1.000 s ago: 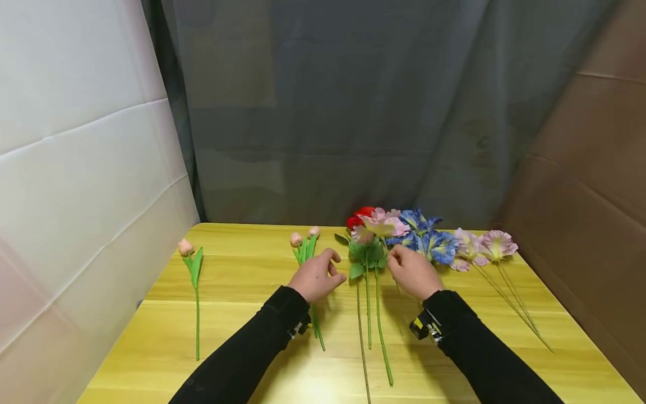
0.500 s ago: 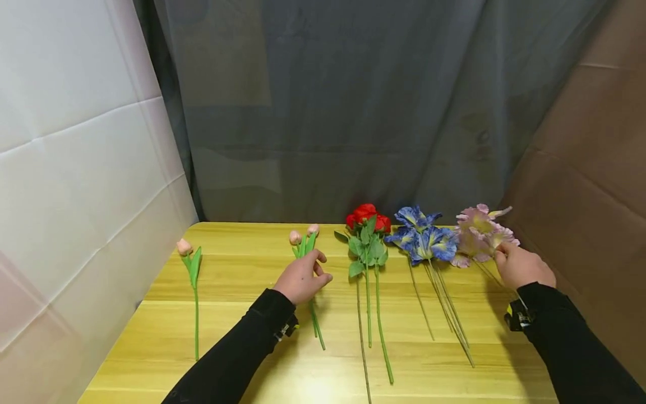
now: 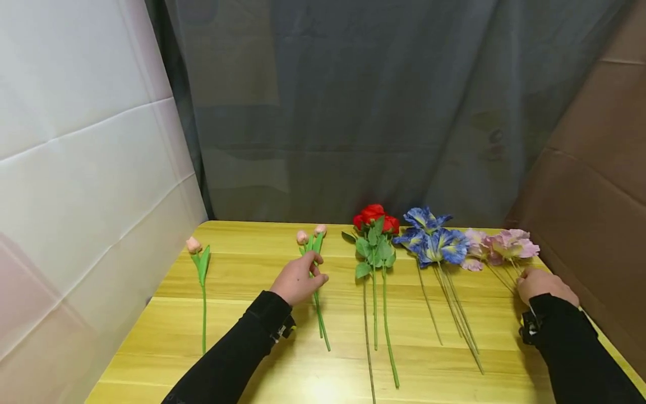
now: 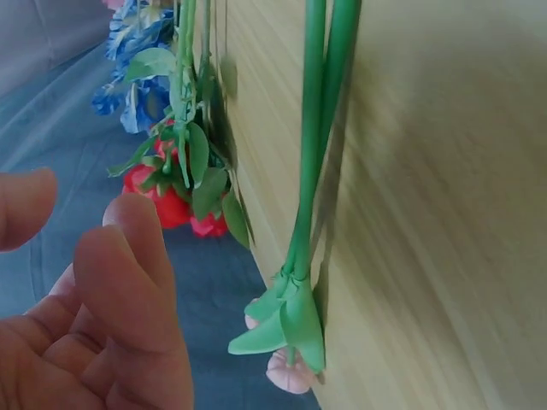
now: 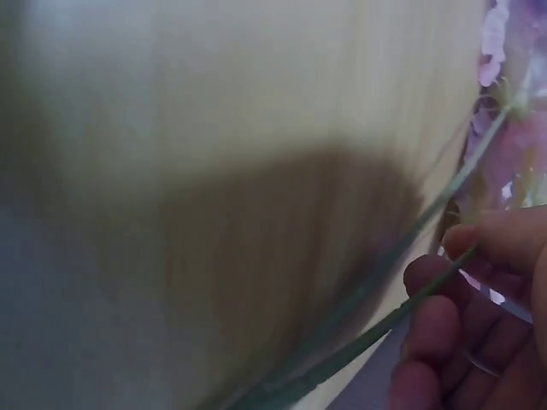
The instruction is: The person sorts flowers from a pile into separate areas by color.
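At the table's right, my right hand (image 3: 547, 287) pinches the green stem (image 5: 376, 331) of a pink iris between thumb and index finger. The ruffled pink irises (image 3: 513, 245) lie just beyond that hand, and a second stem (image 5: 402, 248) runs beside the held one. My left hand (image 3: 299, 279) hovers, fingers loosely bent and holding nothing, over two pink tulips (image 3: 317, 242). In the left wrist view the tulip stems (image 4: 313, 128) lie on the wood, apart from the fingers.
Red roses (image 3: 373, 216) with leafy stems lie mid-table. Blue irises (image 3: 439, 247) lie between them and the pink ones. One single pink tulip (image 3: 203, 266) lies far left on the wooden table (image 3: 252, 331). A grey curtain (image 3: 353, 112) hangs behind; a brown panel (image 3: 600, 224) borders the right.
My right hand has carried a pink iris from over the roses to the right and lowered it beside the other pink ones. The left hand has shifted slightly left.
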Motion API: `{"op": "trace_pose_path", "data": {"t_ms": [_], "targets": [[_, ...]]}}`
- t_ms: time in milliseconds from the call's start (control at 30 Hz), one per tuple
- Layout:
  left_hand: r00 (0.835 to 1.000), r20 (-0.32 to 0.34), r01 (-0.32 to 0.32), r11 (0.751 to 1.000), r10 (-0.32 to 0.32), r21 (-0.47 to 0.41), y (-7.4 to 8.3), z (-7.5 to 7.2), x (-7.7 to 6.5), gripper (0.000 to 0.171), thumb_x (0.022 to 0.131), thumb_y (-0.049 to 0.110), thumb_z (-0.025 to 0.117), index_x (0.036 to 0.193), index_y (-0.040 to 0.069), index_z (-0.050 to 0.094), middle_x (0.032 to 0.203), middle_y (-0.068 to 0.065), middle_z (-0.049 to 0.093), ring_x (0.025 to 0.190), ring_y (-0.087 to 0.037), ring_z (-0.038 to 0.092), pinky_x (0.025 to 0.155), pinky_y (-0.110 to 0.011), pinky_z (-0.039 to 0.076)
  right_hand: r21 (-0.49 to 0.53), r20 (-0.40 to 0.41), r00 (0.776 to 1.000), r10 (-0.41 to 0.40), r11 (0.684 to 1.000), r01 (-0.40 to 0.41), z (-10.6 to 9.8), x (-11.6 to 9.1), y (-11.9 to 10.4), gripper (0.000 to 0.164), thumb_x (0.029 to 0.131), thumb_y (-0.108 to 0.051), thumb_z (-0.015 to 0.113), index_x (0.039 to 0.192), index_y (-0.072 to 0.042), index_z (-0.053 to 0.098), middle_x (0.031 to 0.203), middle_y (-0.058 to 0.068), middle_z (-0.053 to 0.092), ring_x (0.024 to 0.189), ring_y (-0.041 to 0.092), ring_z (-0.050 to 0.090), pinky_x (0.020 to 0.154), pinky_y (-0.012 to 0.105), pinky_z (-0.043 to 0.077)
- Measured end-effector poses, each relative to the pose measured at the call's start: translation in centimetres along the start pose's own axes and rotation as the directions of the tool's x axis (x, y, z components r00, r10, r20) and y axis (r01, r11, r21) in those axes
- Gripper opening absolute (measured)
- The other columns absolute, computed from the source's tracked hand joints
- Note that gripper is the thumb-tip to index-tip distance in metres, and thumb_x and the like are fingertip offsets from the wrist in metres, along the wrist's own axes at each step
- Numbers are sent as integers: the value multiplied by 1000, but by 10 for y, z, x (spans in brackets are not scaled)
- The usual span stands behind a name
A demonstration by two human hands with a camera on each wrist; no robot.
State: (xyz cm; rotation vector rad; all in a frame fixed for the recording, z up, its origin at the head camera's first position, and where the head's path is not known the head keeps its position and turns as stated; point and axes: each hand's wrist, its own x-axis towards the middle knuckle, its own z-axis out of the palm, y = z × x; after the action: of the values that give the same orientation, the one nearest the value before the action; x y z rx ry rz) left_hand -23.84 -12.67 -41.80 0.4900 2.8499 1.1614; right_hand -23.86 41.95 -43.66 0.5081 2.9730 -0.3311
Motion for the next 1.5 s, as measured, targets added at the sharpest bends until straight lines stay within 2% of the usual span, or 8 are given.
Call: {"op": "trace_pose_path", "data": {"t_ms": [67, 200, 333, 500, 667, 933, 1167, 1500], "targets": [[1000, 3, -2, 1000, 2, -2, -1, 0, 0, 30, 96, 24, 71, 120, 11, 58, 86, 2, 60, 67, -15, 54, 61, -31, 44, 8, 11, 1000, 17, 1000, -17, 0, -1, 1, 42, 103, -25, 49, 127, 9, 50, 109, 39, 55, 88, 52, 56, 68, 63, 46], [1000, 7, 11, 1000, -11, -11, -2, -1, 1, 31, 96, 24, 71, 121, 11, 58, 87, 1, 60, 67, -15, 54, 61, -31, 45, 54, -65, 998, 18, 998, -15, -3, -3, 7, 54, 102, -34, 49, 132, 10, 43, 116, 41, 51, 92, 57, 54, 70, 63, 43], [1000, 8, 23, 999, -23, -22, -3, -4, 1, 33, 96, 24, 70, 123, 9, 58, 88, 0, 60, 67, -16, 55, 60, -31, 45, 116, -187, 982, -20, 992, 42, -4, -3, 7, 61, 99, -41, 51, 133, 9, 42, 119, 42, 49, 93, 60, 52, 67, 64, 41], [999, 4, 36, 999, -35, -15, -6, -5, 0, 34, 96, 25, 70, 124, 8, 58, 87, 1, 60, 65, -16, 54, 59, -31, 44, 143, -285, 956, -70, 983, 114, 4, -6, -11, 62, 99, -43, 54, 133, 9, 46, 123, 40, 50, 98, 60, 52, 69, 66, 42], [999, -20, 48, 999, -48, 7, -9, -7, -3, 31, 96, 25, 70, 121, 11, 59, 86, 2, 61, 65, -15, 55, 60, -31, 44, 147, -356, 907, -226, 945, 293, 13, -20, -58, 55, 102, -41, 52, 132, 6, 53, 120, 32, 58, 99, 53, 57, 73, 63, 44], [996, -78, 57, 996, -51, 74, -17, -13, -8, 31, 95, 24, 71, 119, 8, 60, 85, 1, 61, 64, -15, 54, 58, -31, 43, 180, -329, 830, -450, 833, 523, 20, -58, -159, 45, 107, -39, 46, 134, -4, 56, 115, 19, 60, 96, 36, 60, 76, 52, 47], [992, -104, 89, 989, -77, 116, -22, -17, -13, 32, 94, 27, 72, 118, 8, 62, 84, 2, 60, 66, -16, 53, 62, -32, 43, 259, -281, 796, -536, 757, 600, 35, -77, -225, 45, 107, -40, 46, 140, -9, 52, 121, 15, 58, 105, 34, 58, 86, 49, 47], [977, -157, 169, 974, -145, 149, -32, -31, -26, 31, 95, 27, 70, 119, 8, 63, 83, 3, 59, 65, -15, 53, 61, -33, 43, 275, -272, 760, -590, 709, 649, 58, -95, -302, 34, 101, -31, 59, 127, -10, 62, 106, 7, 62, 89, 24, 60, 77, 44, 49]]}}
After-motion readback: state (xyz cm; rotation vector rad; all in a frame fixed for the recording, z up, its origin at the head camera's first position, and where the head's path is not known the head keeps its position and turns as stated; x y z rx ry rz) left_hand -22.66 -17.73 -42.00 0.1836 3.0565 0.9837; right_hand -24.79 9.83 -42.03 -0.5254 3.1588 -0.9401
